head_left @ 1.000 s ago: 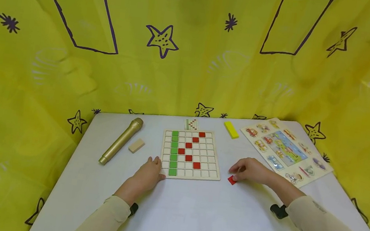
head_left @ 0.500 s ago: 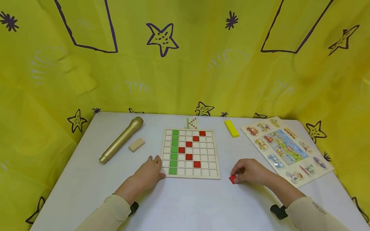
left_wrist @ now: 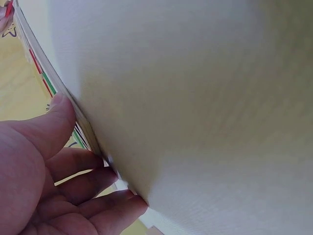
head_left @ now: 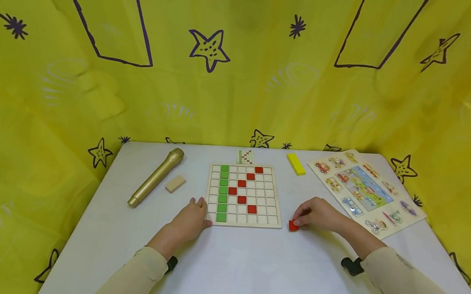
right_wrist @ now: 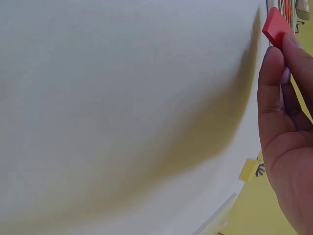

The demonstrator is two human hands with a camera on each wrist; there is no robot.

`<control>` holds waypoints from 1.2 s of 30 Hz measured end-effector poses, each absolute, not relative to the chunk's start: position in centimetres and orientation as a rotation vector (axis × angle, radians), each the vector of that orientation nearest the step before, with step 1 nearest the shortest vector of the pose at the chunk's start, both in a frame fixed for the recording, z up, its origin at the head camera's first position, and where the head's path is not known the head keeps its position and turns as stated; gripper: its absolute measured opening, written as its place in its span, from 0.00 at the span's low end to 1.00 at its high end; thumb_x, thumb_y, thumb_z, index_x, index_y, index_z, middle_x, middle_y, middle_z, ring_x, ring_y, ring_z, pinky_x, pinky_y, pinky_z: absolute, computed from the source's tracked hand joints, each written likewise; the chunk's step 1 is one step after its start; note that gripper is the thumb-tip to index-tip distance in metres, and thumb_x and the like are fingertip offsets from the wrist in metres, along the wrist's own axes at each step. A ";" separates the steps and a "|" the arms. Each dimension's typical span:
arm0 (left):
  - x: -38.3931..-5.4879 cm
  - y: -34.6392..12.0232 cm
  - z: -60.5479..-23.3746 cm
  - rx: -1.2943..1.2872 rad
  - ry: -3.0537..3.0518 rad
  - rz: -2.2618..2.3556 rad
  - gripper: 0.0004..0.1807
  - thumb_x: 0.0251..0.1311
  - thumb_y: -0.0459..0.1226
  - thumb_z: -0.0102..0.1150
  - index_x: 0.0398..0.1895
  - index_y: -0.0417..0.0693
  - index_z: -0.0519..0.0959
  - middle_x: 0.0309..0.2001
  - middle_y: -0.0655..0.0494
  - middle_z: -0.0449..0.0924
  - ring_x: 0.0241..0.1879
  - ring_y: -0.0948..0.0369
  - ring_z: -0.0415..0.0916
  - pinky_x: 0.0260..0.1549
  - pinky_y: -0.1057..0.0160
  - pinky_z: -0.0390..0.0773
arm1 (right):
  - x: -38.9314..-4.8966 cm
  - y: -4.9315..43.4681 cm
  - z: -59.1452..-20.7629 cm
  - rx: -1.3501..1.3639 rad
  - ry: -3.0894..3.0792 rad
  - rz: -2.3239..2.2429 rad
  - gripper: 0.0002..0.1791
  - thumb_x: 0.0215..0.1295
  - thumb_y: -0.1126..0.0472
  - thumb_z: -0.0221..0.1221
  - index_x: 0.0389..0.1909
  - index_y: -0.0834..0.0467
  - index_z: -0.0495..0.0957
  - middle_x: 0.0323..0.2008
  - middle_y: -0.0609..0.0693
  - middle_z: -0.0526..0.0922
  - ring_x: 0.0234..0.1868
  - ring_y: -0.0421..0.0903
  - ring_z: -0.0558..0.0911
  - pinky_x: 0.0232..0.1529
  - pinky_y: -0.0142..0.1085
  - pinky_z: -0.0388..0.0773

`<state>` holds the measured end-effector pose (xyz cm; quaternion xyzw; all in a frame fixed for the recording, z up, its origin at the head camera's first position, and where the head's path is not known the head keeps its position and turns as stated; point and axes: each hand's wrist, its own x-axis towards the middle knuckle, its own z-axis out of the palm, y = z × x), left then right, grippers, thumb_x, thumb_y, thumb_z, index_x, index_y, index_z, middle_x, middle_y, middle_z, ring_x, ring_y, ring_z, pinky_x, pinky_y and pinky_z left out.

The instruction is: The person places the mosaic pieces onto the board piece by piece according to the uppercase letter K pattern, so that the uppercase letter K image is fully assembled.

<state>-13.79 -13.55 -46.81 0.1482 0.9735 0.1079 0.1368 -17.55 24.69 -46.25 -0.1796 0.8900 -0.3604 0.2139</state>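
Note:
A square wooden grid board [head_left: 263, 217] lies on the white table, with a column of green squares on its left and red squares in a sideways V beside it. My left hand [head_left: 188, 220] rests at its near left corner, thumb along the front edge and fingers against the left side; the left wrist view shows the thumb [left_wrist: 57, 117] on the rim and the fingers loosely extended. To the right of the board, my right hand [head_left: 320, 214] pinches a red square tile [head_left: 293, 226] between thumb and fingertips. The right wrist view shows that tile [right_wrist: 277, 28] tilted.
Behind the board stands a small pattern card [head_left: 245, 157]. A gold microphone [head_left: 154, 179] and a plain wooden block [head_left: 175, 184] lie to the left. A yellow block [head_left: 296, 164] and a picture puzzle board [head_left: 334, 171] lie to the right. A yellow curtain [head_left: 232, 102] encloses the table.
My right hand has shifted slightly left with the red tile, which now shows more of its face beyond the fingertips. The left hand has stayed at the board's corner.

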 end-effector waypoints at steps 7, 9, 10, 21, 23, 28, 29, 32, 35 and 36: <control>-13.9 -13.6 -46.8 0.435 2.813 0.281 0.39 0.70 0.46 0.59 0.70 0.22 0.61 0.71 0.30 0.61 0.71 0.34 0.56 0.66 0.46 0.66 | -18.4 22.7 -46.0 -0.509 2.444 -1.045 0.04 0.61 0.62 0.70 0.33 0.58 0.88 0.25 0.45 0.84 0.28 0.43 0.77 0.32 0.33 0.76; -13.8 -13.5 -46.8 0.435 2.814 0.284 0.39 0.70 0.46 0.59 0.70 0.22 0.62 0.71 0.30 0.61 0.71 0.34 0.57 0.66 0.46 0.66 | -18.6 22.0 -45.9 -0.518 2.443 -1.047 0.03 0.61 0.62 0.70 0.33 0.58 0.88 0.25 0.45 0.84 0.27 0.43 0.77 0.32 0.33 0.76; -13.8 -13.5 -46.8 0.432 2.812 0.286 0.39 0.70 0.46 0.59 0.70 0.22 0.62 0.71 0.30 0.61 0.71 0.34 0.56 0.66 0.46 0.66 | -18.7 21.6 -45.9 -0.520 2.443 -1.047 0.03 0.61 0.62 0.70 0.33 0.58 0.88 0.25 0.45 0.83 0.27 0.43 0.77 0.32 0.33 0.76; -13.9 -13.4 -46.9 0.445 2.818 0.280 0.39 0.70 0.47 0.59 0.70 0.23 0.62 0.71 0.30 0.61 0.71 0.35 0.57 0.66 0.47 0.66 | -19.5 18.3 -46.3 -0.484 2.392 -1.055 0.03 0.62 0.62 0.70 0.34 0.58 0.88 0.28 0.46 0.84 0.28 0.43 0.76 0.30 0.32 0.75; -13.9 -13.4 -46.9 0.443 2.819 0.289 0.39 0.69 0.46 0.59 0.70 0.23 0.62 0.71 0.30 0.61 0.71 0.35 0.57 0.66 0.47 0.67 | -19.5 17.9 -46.3 -0.485 2.394 -1.042 0.03 0.63 0.62 0.69 0.34 0.58 0.88 0.28 0.46 0.84 0.28 0.43 0.76 0.30 0.32 0.75; -13.8 -13.4 -46.8 0.438 2.820 0.293 0.39 0.69 0.46 0.60 0.70 0.23 0.62 0.71 0.30 0.61 0.71 0.35 0.57 0.66 0.47 0.67 | -19.5 17.1 -46.4 -0.483 2.419 -1.011 0.04 0.62 0.61 0.70 0.33 0.58 0.87 0.27 0.45 0.84 0.30 0.44 0.76 0.32 0.33 0.75; -13.8 -13.4 -46.8 0.438 2.820 0.292 0.39 0.69 0.46 0.60 0.70 0.23 0.62 0.72 0.30 0.61 0.71 0.35 0.56 0.66 0.47 0.67 | -19.5 17.0 -46.4 -0.475 2.425 -1.005 0.04 0.62 0.61 0.70 0.33 0.58 0.87 0.27 0.45 0.84 0.30 0.44 0.76 0.32 0.33 0.75; -13.9 -13.5 -46.8 0.437 2.817 0.297 0.39 0.69 0.45 0.60 0.71 0.23 0.61 0.72 0.30 0.60 0.72 0.35 0.56 0.66 0.47 0.66 | -19.4 16.7 -46.5 -0.465 2.442 -0.990 0.04 0.62 0.61 0.70 0.32 0.58 0.87 0.27 0.45 0.84 0.32 0.44 0.75 0.33 0.34 0.75; -14.0 -13.6 -46.7 0.436 2.819 0.295 0.39 0.69 0.45 0.60 0.71 0.23 0.61 0.72 0.30 0.60 0.72 0.35 0.56 0.66 0.47 0.66 | -19.2 16.3 -46.5 -0.459 2.465 -0.977 0.03 0.62 0.62 0.70 0.31 0.56 0.87 0.27 0.45 0.83 0.33 0.45 0.75 0.33 0.35 0.74; -14.0 -13.6 -46.7 0.433 2.818 0.297 0.39 0.69 0.45 0.60 0.71 0.23 0.61 0.72 0.30 0.60 0.72 0.35 0.56 0.66 0.47 0.67 | -19.2 16.1 -46.5 -0.463 2.473 -0.972 0.03 0.62 0.62 0.70 0.31 0.56 0.87 0.27 0.44 0.83 0.33 0.44 0.75 0.33 0.35 0.74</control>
